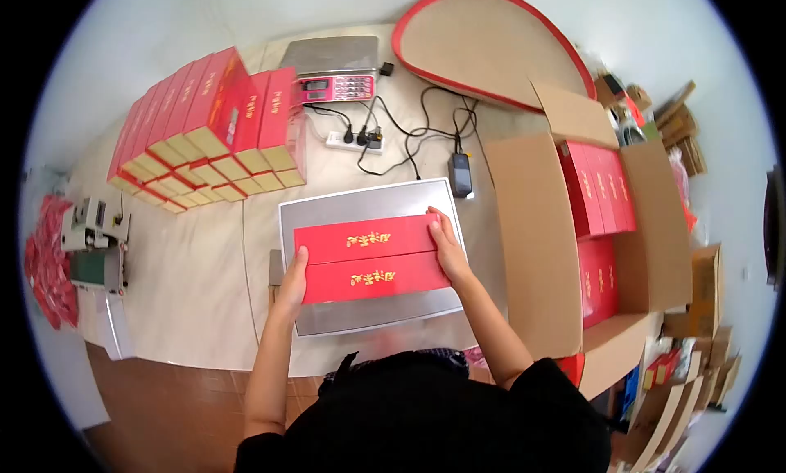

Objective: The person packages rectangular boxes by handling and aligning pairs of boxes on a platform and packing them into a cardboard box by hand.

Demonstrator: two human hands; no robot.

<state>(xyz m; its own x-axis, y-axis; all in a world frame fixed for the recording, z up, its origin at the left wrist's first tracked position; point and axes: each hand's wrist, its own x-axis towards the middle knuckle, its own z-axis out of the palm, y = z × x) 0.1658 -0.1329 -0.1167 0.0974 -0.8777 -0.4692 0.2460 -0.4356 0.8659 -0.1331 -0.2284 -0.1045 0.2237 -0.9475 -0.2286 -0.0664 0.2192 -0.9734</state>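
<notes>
Two long red boxes (pixel 367 256) with gold lettering lie side by side between my hands, over a flat silver panel with a white rim (pixel 385 316). My left hand (pixel 292 286) grips their left ends, thumb on top. At the right ends, my right hand (pixel 448 250) presses in from the side with its fingers at the far corner. To my right stands an open cardboard carton (pixel 536 252) holding several more red boxes (pixel 596 186) in two groups.
A tall stack of red boxes (pixel 196 121) stands at the back left. Behind the panel are a scale (pixel 332 57), a power strip (pixel 352 142), cables and a black adapter (pixel 461 176). A red-rimmed tan board (pixel 491 47) leans at the back; a small machine (pixel 97 244) sits far left.
</notes>
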